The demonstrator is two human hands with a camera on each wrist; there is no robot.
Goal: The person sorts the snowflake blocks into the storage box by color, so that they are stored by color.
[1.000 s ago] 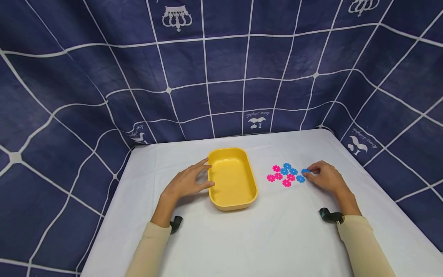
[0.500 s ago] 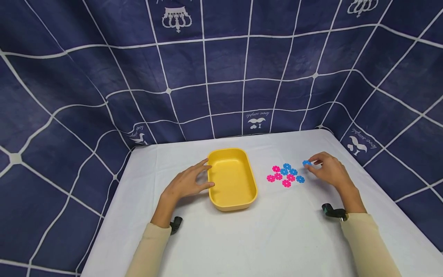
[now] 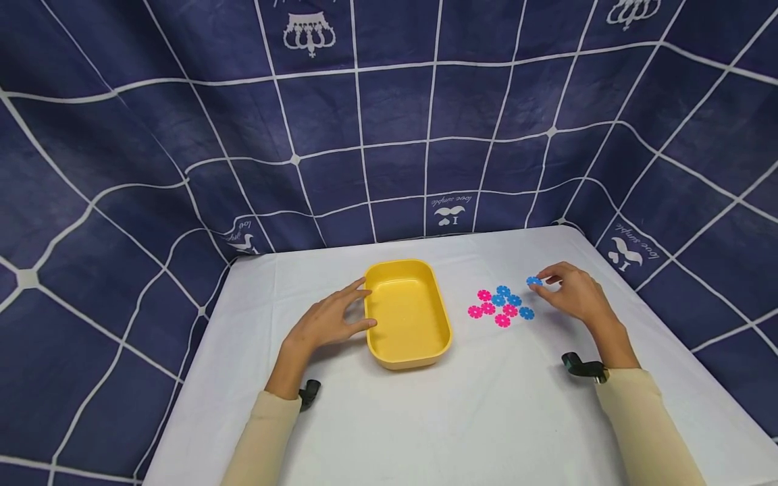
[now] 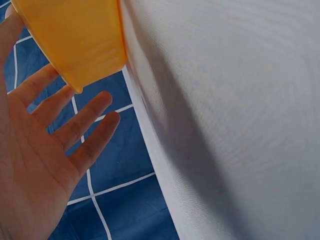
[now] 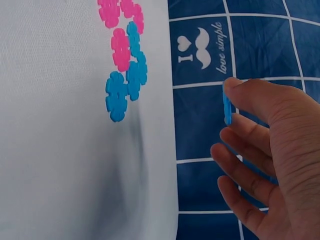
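My right hand [image 3: 574,293] pinches a blue notched plastic disc [image 3: 534,281] between thumb and fingertips, raised above the table. In the right wrist view the disc [image 5: 227,104] appears edge-on under the thumb, while the other fingers spread loosely. Pink discs [image 3: 502,320] and blue discs [image 3: 527,313] lie in a loose cluster left of that hand. At the left side of a yellow rectangular tub [image 3: 406,314], my left hand [image 3: 328,317] rests with spread, relaxed fingers, thumb and fingertips at the rim. Seen from the left wrist, several fingers [image 4: 82,122] extend alongside the tub's wall.
A white cloth covers the table [image 3: 462,418]. Behind and at both sides hangs a dark blue curtain [image 3: 395,108] with white grid lines. Each wrist carries a small black camera mount, such as the right one [image 3: 583,366].
My right hand has lifted the blue disc away from the cluster, upward and toward the back, then shifted slightly left. The left hand and the tub have stayed put.
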